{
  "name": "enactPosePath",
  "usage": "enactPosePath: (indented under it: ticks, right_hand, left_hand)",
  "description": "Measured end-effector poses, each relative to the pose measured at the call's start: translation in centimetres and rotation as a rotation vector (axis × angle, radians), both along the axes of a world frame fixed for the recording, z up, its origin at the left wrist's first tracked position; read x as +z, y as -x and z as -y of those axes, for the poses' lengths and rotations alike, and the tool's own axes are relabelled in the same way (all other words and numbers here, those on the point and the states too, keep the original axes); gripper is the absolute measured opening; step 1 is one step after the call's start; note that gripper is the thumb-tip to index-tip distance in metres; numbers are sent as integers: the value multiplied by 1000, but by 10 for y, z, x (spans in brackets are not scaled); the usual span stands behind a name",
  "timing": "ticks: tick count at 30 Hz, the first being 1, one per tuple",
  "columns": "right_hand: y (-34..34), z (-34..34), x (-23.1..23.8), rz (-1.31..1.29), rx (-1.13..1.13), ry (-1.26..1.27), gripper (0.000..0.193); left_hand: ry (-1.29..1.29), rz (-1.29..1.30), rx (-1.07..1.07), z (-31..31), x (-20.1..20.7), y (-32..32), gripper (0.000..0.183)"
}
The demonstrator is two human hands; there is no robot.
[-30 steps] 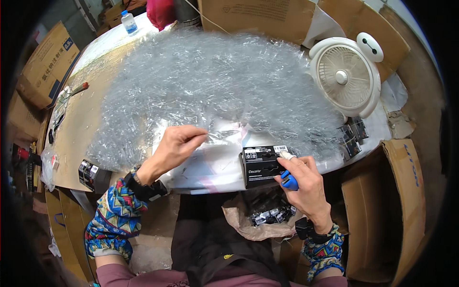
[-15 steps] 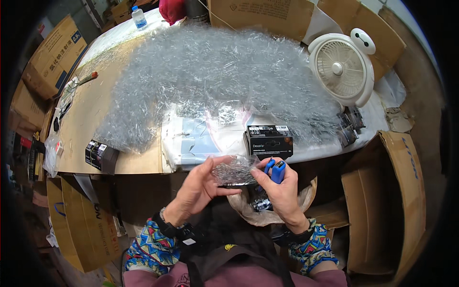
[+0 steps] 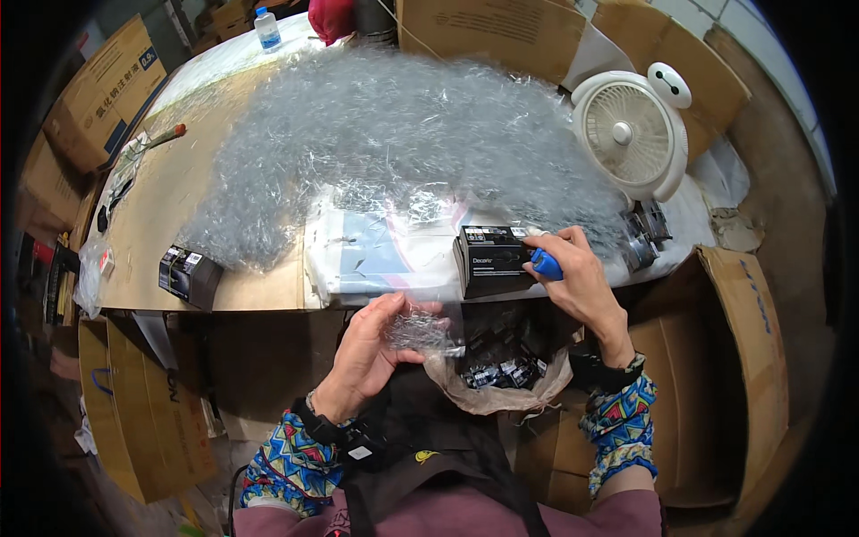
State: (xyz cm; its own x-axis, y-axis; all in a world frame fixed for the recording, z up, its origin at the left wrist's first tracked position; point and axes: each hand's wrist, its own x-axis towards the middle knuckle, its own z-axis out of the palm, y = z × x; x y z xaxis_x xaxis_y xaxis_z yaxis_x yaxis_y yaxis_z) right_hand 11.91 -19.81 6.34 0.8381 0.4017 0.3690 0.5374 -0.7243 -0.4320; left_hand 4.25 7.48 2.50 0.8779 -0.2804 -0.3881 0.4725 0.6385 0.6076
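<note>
In my left hand [image 3: 360, 347], held just off the table's front edge, is a small clear bag [image 3: 420, 333] filled with thin silvery wire pieces. Its thumb and fingers close round the bag's left side. My right hand [image 3: 583, 282] keeps a small blue stapler [image 3: 545, 264] within its curled fingers. The tips of its thumb and forefinger touch the upper right of a stack of black printed cards [image 3: 488, 266] at the table edge. Below the stack, a tan plastic sack [image 3: 447, 378] hangs open with several black-topped packets [image 3: 506, 371] inside.
A large heap of silvery wire-filled bags [image 3: 403, 125] covers the table's middle. Another black card stack [image 3: 190, 277] stands at the left, and a white fan [image 3: 626, 134] at the right. Open cartons [image 3: 761, 340] stand beside the table. A water bottle [image 3: 267, 31] is at the back.
My right hand, with the blue stapler, has left the clear bag and moved up and right to the card stack. My left hand keeps the bag, slightly lower. The sack's opening is now uncovered.
</note>
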Motion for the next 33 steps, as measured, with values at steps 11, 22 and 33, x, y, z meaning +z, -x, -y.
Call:
enactPosePath:
  ticks: [11, 22, 33]
  right_hand:
    - [38, -21, 11, -759, -249, -751, 22]
    - [48, -27, -3, -922, -74, -652, 21]
    - [55, -39, -12, -618, -190, -503, 26]
  left_hand:
    - [-71, -119, -25, 17, -2, 11, 34]
    - [-164, -95, -191, 33, 3, 16, 30]
    - [-132, -152, -121, 39, -4, 24, 23]
